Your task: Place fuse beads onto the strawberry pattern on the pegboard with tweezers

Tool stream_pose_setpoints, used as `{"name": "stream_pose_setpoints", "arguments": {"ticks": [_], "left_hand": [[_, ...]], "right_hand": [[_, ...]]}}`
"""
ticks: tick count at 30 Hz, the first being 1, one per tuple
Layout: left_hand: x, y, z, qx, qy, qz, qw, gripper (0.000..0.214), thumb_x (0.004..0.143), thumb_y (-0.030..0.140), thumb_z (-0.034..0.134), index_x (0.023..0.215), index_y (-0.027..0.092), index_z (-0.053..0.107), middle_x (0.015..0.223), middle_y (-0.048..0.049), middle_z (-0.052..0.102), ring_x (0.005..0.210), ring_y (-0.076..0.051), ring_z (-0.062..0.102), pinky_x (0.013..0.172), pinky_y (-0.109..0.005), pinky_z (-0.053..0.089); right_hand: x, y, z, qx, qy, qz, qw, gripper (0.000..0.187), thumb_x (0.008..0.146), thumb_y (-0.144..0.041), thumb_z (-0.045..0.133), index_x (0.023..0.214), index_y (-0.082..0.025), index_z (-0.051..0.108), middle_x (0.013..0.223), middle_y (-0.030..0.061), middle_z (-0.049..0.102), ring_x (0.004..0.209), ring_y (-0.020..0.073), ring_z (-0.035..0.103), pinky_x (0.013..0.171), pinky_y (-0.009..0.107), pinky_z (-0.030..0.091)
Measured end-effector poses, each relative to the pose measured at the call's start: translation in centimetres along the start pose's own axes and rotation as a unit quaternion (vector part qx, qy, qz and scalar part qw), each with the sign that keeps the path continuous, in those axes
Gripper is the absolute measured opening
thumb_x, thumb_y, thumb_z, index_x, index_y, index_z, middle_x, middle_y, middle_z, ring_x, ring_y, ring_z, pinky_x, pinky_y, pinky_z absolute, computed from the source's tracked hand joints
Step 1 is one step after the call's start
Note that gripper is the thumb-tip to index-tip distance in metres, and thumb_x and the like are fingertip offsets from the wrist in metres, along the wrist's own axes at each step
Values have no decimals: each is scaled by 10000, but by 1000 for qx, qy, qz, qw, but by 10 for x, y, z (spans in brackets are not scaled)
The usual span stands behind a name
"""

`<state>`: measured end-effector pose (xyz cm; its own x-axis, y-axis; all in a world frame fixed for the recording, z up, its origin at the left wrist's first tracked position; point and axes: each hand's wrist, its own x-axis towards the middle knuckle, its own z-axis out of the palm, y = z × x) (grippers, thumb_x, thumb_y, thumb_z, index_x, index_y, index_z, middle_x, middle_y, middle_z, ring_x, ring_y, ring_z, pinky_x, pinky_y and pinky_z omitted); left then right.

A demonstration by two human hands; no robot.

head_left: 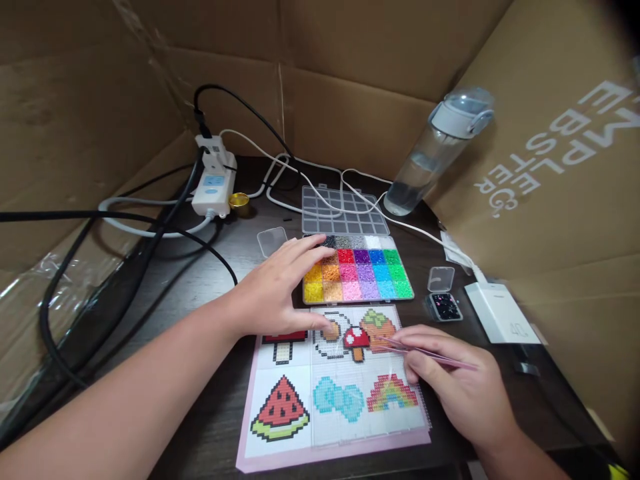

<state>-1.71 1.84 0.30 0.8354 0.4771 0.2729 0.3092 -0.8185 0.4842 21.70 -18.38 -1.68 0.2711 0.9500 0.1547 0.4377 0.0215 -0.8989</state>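
Observation:
My right hand (453, 377) grips a pair of pink tweezers (440, 359), whose tips point left over the orange persimmon-like pattern. My left hand (280, 290) is spread, its fingertips over the upper left of the bead box (360, 302) and its thumb above the fried-egg-like pattern. The box holds small beads sorted by colour. Under both hands lies a pattern sheet (257, 393) with a clear pegboard (340, 430) on its right part. It shows mushrooms, a watermelon slice (281, 410), a blue bow (340, 398) and a rainbow (393, 393). Whether the tweezers hold a bead is too small to tell.
Behind the box lies its open lid (345, 212), crossed by white cables. A water bottle (425, 167) stands at the back right. A small black-bead case (445, 307) and white charger (500, 313) sit right. A power strip (215, 183) and gold cup (239, 205) stand left. Cardboard walls surround the table.

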Motion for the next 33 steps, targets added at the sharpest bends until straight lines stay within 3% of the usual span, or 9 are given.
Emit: {"name": "stream_pose_setpoints", "arguments": {"ticks": [2,6,10,17,25,33], "left_hand": [[0,-1,0,2,-1,2,1000,1009,635,716,733,1456,251,375,1579,-153,311,1434,-369,328,1167,-551,297],[-2,-2,-1,-9,-5,-7,1000,989,648,692,741,1462,259,382,1581,-140,315,1434,-368,325,1155,-541,322],[-3,-3,-1,1,-19,-19,1000,978,673,696,719,1472,257,364,1581,-141,312,1441,-352,319,1150,-531,333],[-3,-4,-1,10,-20,-15,1000,949,699,698,696,1465,242,370,1578,-142,318,1439,-332,331,1156,-503,338],[-5,-5,-5,32,-39,-15,999,935,727,692,673,1472,219,365,1563,-151,346,1428,-328,353,1155,-490,339],[-5,-9,-9,57,-51,-14,997,921,753,692,644,1475,192,365,1553,-150,367,1425,-320,359,1162,-464,334]], "right_hand": [[2,-2,1,-11,-1,-15,1000,130,855,-240,685,905,-261,803,915,84,770,859,232,728,757,332,611],[0,1,1,35,30,11,999,137,871,-245,668,919,-245,796,920,87,764,566,156,673,588,306,602],[0,4,2,74,45,31,996,129,854,-260,691,912,-211,795,926,117,762,508,156,642,482,303,570],[3,4,6,121,97,25,988,174,833,-328,722,912,-189,789,838,118,758,506,172,630,500,344,557],[1,3,5,116,96,24,988,154,824,-300,727,906,-185,788,833,123,752,565,197,654,512,355,562],[-1,8,4,130,80,14,988,125,860,-227,695,941,-192,783,938,116,753,507,146,626,537,343,565]]}}
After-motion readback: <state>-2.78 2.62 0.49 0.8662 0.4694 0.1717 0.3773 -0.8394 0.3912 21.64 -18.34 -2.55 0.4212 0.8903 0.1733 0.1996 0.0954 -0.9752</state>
